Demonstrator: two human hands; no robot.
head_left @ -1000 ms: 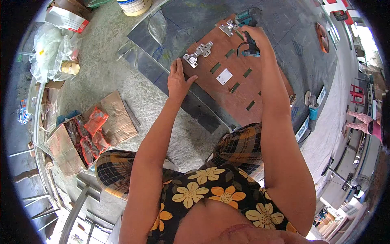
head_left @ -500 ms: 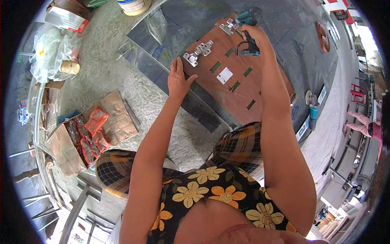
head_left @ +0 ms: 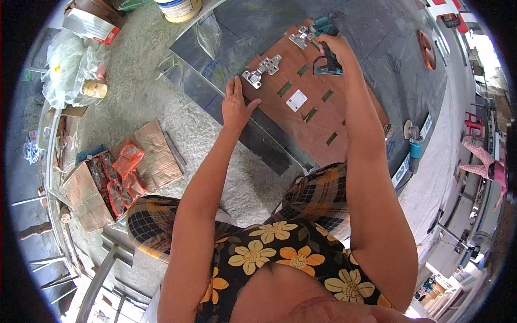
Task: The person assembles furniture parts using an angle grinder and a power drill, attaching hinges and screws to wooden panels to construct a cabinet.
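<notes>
My right hand [head_left: 335,47] is wrapped round the handle of a teal and black cordless drill [head_left: 323,26]. The drill's front end is at a metal cabinet hinge [head_left: 302,37] on the far edge of a reddish-brown panel [head_left: 312,116] with several dark slots. Whether the bit touches a screw cannot be made out. My left hand [head_left: 236,107] lies open, fingers stretched, along the panel's left edge. Just beyond its fingertips sits a second metal hinge [head_left: 262,70]. A small white card [head_left: 297,100] lies on the panel.
The panel rests on a dark tiled work surface [head_left: 371,27]. A teal angle grinder [head_left: 414,145] and a brown ring-shaped object [head_left: 426,49] lie to the right. On the floor at left are a cardboard box [head_left: 89,196] with red plastic packets, clear bags [head_left: 67,64] and a bucket [head_left: 179,8].
My right hand and the drill have shifted slightly left at the far hinge. My left hand stays in place. A person in the background at right has moved an arm.
</notes>
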